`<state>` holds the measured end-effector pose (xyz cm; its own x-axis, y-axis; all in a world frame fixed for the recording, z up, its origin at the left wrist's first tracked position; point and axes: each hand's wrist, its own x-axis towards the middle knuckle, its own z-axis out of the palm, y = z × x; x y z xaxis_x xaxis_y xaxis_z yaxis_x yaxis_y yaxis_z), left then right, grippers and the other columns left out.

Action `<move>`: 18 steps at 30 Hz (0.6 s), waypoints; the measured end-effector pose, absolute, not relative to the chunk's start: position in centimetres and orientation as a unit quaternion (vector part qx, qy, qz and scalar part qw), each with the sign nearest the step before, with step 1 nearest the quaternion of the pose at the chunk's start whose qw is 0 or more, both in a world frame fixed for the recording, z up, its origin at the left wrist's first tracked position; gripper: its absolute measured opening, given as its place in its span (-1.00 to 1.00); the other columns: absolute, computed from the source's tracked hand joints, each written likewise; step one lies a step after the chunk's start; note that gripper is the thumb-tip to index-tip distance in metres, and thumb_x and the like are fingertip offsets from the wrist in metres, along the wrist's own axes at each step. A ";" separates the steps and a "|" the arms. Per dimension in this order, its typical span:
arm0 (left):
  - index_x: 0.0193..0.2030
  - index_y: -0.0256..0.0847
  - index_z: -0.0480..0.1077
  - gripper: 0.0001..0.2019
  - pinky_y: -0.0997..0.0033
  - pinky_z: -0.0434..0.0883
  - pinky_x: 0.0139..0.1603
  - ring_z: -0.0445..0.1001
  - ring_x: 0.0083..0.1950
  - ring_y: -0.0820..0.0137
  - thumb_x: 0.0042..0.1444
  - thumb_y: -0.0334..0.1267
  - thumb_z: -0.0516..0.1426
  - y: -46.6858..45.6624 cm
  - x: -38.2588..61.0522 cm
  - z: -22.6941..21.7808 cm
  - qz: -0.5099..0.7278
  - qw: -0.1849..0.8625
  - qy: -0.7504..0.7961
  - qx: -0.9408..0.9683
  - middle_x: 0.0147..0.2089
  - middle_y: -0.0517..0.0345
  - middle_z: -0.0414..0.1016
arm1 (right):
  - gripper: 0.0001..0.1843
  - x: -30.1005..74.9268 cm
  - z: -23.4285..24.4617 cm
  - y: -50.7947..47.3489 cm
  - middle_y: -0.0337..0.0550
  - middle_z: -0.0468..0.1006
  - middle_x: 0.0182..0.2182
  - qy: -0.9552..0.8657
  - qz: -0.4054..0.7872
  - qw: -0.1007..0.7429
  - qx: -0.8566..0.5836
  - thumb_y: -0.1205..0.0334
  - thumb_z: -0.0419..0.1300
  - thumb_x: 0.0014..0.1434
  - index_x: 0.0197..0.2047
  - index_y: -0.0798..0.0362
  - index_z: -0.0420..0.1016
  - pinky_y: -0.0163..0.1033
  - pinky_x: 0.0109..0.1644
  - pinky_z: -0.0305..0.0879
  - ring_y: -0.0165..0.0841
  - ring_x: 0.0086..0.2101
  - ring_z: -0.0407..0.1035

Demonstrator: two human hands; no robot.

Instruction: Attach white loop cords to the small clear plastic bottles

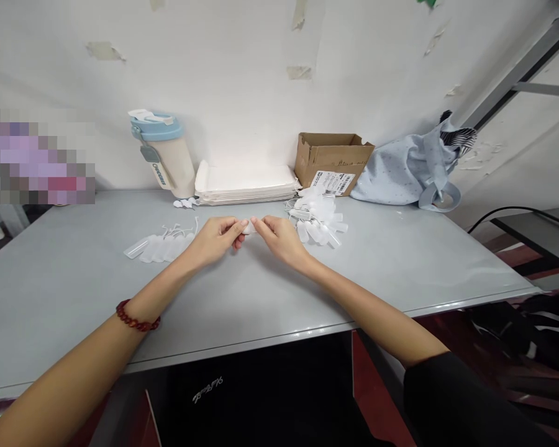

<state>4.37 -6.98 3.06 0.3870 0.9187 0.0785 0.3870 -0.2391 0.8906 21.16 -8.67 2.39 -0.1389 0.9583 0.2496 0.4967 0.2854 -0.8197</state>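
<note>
Between the fingertips of my left hand (217, 239) and my right hand (282, 239) is a small whitish piece (249, 228). Both hands pinch it, thumbs close together, just above the table's middle; most of it is hidden by the fingers. To the left of my left hand lies a row of translucent white plastic tags (161, 247) with thin white strings at their tops. A looser heap of similar tags (317, 217) spreads just beyond and right of my right hand.
Along the wall stand a cream tumbler with a blue lid (165, 155), a stack of white sheets or envelopes (246, 183), an open cardboard box (333, 161) and a light blue cloth bag (405, 167). Small white pieces (185, 203) lie by the tumbler. The grey table's front edge (261, 343) runs below my forearms.
</note>
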 end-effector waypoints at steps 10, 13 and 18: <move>-0.35 -0.20 0.34 -0.75 0.39 0.32 -0.36 0.40 -0.45 0.38 0.17 -0.06 0.03 -7.8 5.0 3.5 0.321 0.298 0.452 0.777 -0.49 0.17 0.40 | -0.55 21.4 2.7 -8.3 -0.42 -0.02 -0.72 -0.529 0.571 0.383 -0.497 0.01 0.02 0.28 -0.58 0.06 0.19 -0.37 -0.60 -0.11 -0.56 -0.67 -0.13; -0.33 -0.18 0.33 -0.78 0.37 0.30 -0.34 0.38 -0.41 0.35 0.18 -0.10 0.00 -8.1 5.1 3.2 0.327 0.205 0.444 0.809 -0.43 0.12 0.43 | -0.60 22.0 3.2 -8.1 -0.48 -0.09 -0.71 -0.441 0.689 0.342 -0.462 0.06 0.04 0.29 -0.51 0.12 0.28 -0.42 -0.67 -0.19 -0.59 -0.68 -0.24; -0.30 -0.20 0.37 -0.78 0.34 0.34 -0.24 0.41 -0.29 0.30 0.15 -0.09 0.04 -8.4 5.3 3.2 0.360 0.169 0.428 0.812 -0.29 0.03 0.48 | -0.61 22.6 3.4 -7.8 -0.49 -0.14 -0.70 -0.438 0.708 0.327 -0.446 0.07 0.05 0.28 -0.49 0.15 0.33 -0.45 -0.68 -0.21 -0.59 -0.68 -0.26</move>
<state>5.31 -8.40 3.21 0.3746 0.8165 0.4392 0.5730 -0.5763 0.5827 22.61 -7.84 3.36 -0.3875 0.8544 -0.3462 -0.0723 -0.4025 -0.9126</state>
